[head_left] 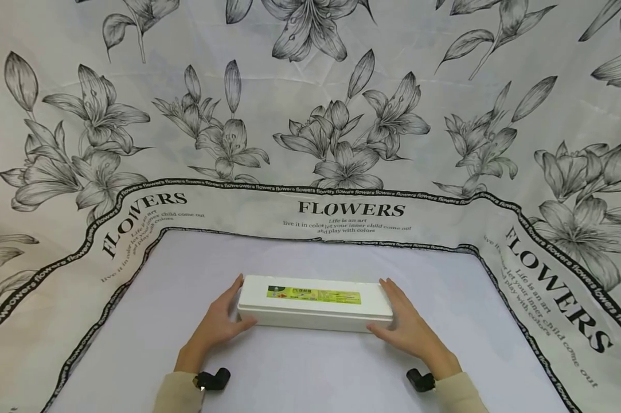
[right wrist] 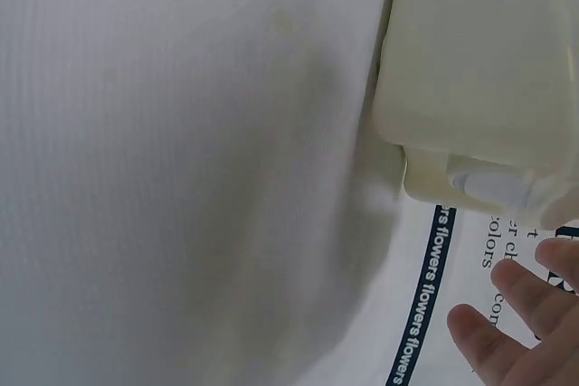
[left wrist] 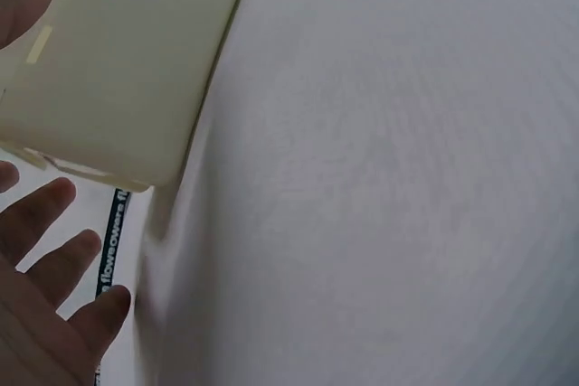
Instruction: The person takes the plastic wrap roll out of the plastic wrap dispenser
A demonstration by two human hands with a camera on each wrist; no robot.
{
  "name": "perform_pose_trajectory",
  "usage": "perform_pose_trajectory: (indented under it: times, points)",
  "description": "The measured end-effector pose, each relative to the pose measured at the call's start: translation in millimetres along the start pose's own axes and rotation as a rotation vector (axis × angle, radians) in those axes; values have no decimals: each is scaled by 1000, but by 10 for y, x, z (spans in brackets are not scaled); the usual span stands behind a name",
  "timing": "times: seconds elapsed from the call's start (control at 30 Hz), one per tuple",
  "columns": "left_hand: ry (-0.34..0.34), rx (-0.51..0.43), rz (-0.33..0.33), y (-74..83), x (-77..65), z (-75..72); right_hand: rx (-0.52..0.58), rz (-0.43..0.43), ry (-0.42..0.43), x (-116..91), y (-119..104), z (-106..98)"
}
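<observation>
A long white lidded box (head_left: 315,320) lies crosswise on the white cloth, a yellow-green label (head_left: 314,295) on its top. At its left end is my left hand (head_left: 219,321), thumb by the front corner and forefinger by the back corner. My right hand (head_left: 410,324) frames the opposite end in the same way. In the left wrist view, the spread fingers (left wrist: 54,268) stand off the end of the box (left wrist: 118,70), with the thumb over its front side. The right wrist view has spread fingers (right wrist: 525,305) below the box's end (right wrist: 479,61).
White cloth (head_left: 310,373) covers the table, bordered by a dark band of lettering (head_left: 320,240). Behind rises a backdrop (head_left: 310,115) printed with lilies and the word FLOWERS. Black wrist cameras (head_left: 214,379) sit on both wrists, below beige sleeves.
</observation>
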State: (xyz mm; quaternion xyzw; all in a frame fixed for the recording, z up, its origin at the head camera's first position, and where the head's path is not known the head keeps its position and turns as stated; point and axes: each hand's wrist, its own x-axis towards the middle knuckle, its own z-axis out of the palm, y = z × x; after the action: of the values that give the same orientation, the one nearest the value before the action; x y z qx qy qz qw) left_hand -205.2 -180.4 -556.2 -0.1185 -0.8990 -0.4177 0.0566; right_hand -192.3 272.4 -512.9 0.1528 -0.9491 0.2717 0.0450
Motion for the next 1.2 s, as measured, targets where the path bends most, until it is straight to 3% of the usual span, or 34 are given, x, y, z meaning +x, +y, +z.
perform_pose_trajectory:
  times: [0.27,0.47,0.73,0.93,1.2]
  points:
    - [-26,-16,-1,-67,97,99,-7,-40,24,35,-3,85]
    - [-37,-78,-33,-82,139,108,0,-78,37,81,-51,73]
    - [-109,-170,-107,-93,174,118,-15,-16,-6,108,-89,92]
    - [-132,-242,-137,-130,203,96,5,-26,-14,185,-134,70]
    - [-147,-243,-162,-180,221,106,13,36,-45,219,-174,82]
